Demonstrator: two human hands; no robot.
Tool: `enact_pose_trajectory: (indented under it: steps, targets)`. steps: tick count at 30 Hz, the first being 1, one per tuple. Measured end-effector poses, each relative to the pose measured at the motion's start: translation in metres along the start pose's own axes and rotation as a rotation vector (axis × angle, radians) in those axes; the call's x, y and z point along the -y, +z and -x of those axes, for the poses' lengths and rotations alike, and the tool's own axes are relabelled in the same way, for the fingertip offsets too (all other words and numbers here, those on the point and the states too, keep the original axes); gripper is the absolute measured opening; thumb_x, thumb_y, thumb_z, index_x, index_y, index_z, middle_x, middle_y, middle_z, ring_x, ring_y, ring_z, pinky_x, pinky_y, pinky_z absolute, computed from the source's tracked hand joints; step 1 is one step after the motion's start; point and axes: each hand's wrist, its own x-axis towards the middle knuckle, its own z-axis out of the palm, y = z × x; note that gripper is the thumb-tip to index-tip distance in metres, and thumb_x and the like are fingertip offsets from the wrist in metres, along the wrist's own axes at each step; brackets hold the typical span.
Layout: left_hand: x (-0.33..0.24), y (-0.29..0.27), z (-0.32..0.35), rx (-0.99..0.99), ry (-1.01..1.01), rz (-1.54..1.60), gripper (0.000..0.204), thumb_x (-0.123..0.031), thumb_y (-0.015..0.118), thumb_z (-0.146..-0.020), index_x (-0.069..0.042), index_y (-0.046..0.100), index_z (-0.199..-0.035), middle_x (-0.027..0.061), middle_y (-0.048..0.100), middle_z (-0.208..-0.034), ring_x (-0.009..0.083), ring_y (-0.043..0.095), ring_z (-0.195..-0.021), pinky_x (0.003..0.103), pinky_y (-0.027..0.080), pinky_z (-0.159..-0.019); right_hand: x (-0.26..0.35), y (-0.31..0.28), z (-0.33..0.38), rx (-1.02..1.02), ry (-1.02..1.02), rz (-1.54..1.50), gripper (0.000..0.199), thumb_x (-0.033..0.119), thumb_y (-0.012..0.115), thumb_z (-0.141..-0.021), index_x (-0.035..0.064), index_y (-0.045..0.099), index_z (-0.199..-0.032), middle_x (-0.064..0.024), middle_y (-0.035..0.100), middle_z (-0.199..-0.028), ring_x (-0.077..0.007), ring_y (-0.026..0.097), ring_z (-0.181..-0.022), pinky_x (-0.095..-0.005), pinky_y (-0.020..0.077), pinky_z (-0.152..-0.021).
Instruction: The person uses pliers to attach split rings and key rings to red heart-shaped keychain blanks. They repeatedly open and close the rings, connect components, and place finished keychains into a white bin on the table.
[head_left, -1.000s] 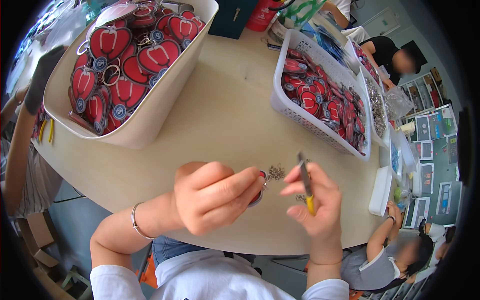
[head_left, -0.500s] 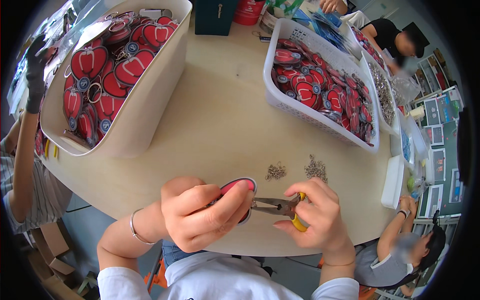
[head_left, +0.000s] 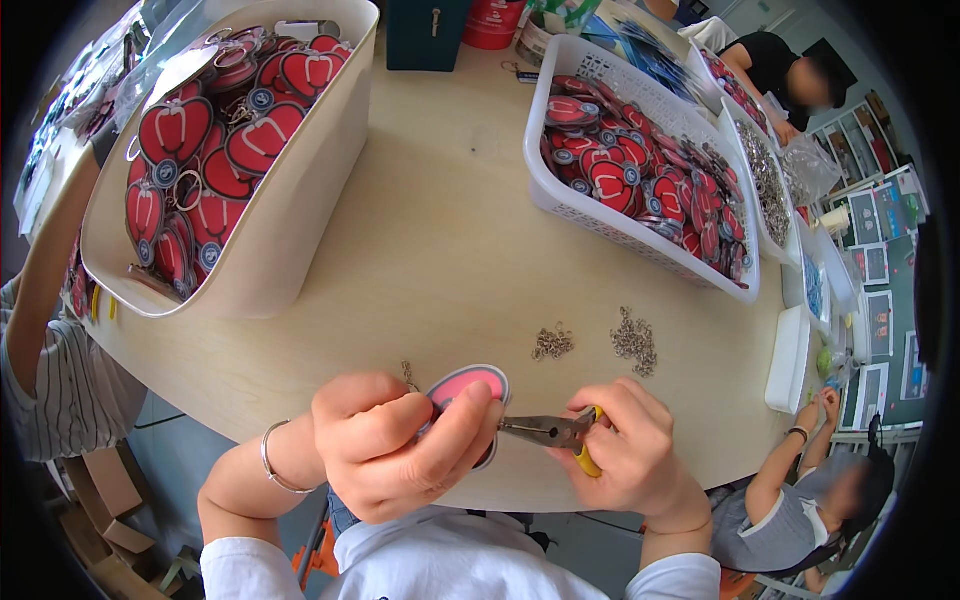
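Observation:
Between the thumb and fingers of my left hand is a red heart-shaped keychain charm with a grey edge, its lower part covered by the fingers. A short bit of metal chain pokes out above the knuckles of that hand. My right hand is closed round the yellow handles of a pair of pliers. The pliers' jaws look closed, with their tips at the charm's right edge by my left fingertips. Whatever the tips grip is too small to make out. Beyond my hands lie two small piles of metal rings.
A deep cream bin full of finished-looking heart keychains stands at left. At right, a white basket holds more red charms, beside a tray of metal parts and a white box. Co-workers sit left and right.
The pliers' jaws and handles have come together, and my right hand has tightened round them. My left hand has dropped slightly, tilting the charm. A co-worker's gloved hand at left has moved down behind the bin.

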Motion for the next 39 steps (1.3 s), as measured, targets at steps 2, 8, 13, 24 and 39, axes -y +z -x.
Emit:
enact_pose_trajectory:
  steps: [2,8,13,24,39]
  targets:
    - [-0.002,-0.002,0.000,0.018,-0.006,-0.008,0.024,0.000,0.066,-0.058,-0.006,0.071,-0.081,0.0053,0.064,-0.098,0.0147,0.048,-0.071,0.024,0.039,-0.052,0.000,0.000,0.001,0.008,-0.020,0.046,0.020,0.006,0.074,-0.055,0.0003,0.057,-0.062,-0.0104,0.055,-0.082,-0.0203,0.048,-0.058,-0.0290,0.0387,-0.046]
    - [-0.004,-0.004,0.000,0.007,-0.004,-0.021,0.027,-0.001,0.067,-0.054,-0.007,0.071,-0.079,0.0037,0.063,-0.099,0.0152,0.047,-0.073,0.025,0.039,-0.054,-0.001,0.002,-0.001,-0.007,-0.056,0.159,0.024,0.008,0.072,-0.054,-0.0020,0.066,-0.075,-0.0099,0.054,-0.084,-0.0204,0.047,-0.058,-0.0294,0.0400,-0.047]
    - [-0.002,0.004,-0.003,-0.096,-0.018,-0.055,0.017,-0.004,0.065,-0.059,-0.011,0.070,-0.074,-0.0047,0.065,-0.085,0.0102,0.041,-0.062,0.022,0.030,-0.049,0.001,-0.001,-0.004,-0.017,-0.042,0.141,0.033,0.010,0.074,-0.056,-0.0024,0.069,-0.086,-0.0094,0.054,-0.084,-0.0207,0.047,-0.059,-0.0299,0.0406,-0.049]
    - [-0.002,0.004,-0.001,-0.112,0.008,-0.052,0.020,-0.004,0.067,-0.058,-0.012,0.071,-0.075,-0.0051,0.065,-0.085,0.0104,0.041,-0.064,0.023,0.031,-0.050,0.002,-0.009,-0.002,0.042,-0.040,0.084,0.020,0.007,0.073,-0.053,0.0005,0.061,-0.067,-0.0082,0.052,-0.079,-0.0198,0.046,-0.056,-0.0301,0.0384,-0.044]
    - [0.010,-0.006,-0.027,0.025,-0.028,-0.126,0.022,0.005,0.069,-0.053,-0.005,0.071,-0.073,0.0042,0.067,-0.088,0.0131,0.049,-0.062,0.021,0.034,-0.048,-0.054,-0.028,-0.033,-0.174,0.278,-0.088,0.030,0.020,0.081,-0.068,-0.0005,0.060,-0.072,-0.0118,0.054,-0.087,-0.0289,0.055,-0.076,-0.0384,0.0467,-0.068]
